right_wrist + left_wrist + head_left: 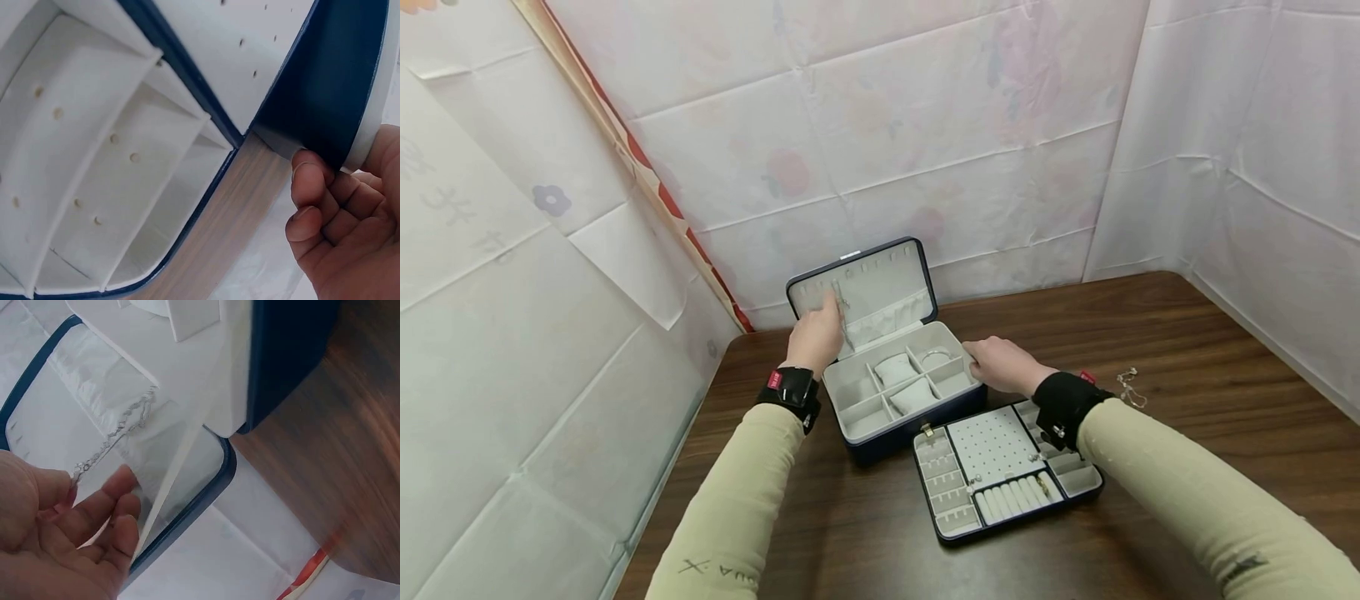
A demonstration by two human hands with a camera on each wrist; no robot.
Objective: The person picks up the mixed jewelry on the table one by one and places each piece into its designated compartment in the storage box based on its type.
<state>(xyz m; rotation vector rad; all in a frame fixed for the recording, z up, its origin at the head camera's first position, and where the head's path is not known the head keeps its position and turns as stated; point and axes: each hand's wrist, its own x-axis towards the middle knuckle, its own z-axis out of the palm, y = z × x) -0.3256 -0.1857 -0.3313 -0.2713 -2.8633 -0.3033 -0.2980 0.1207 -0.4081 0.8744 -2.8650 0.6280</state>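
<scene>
A navy jewelry box [880, 433] with a pale lining stands open on the brown table, its lid [880, 279] upright. My left hand [829, 310] reaches up to the inside of the lid and pinches one end of a thin silver chain [844, 321]. In the left wrist view the chain [119, 428] hangs down across the lid lining from between my thumb and fingers [103, 506]. My right hand [973, 354] grips the box's right side. In the right wrist view its curled fingers [309, 187] press against the navy wall [319, 106].
A removable navy tray [1078, 496] with ring rolls and a dotted earring panel lies in front of the box, under my right wrist. Another small chain [1129, 387] lies on the table to the right. White sheeting walls close in at left, back and right.
</scene>
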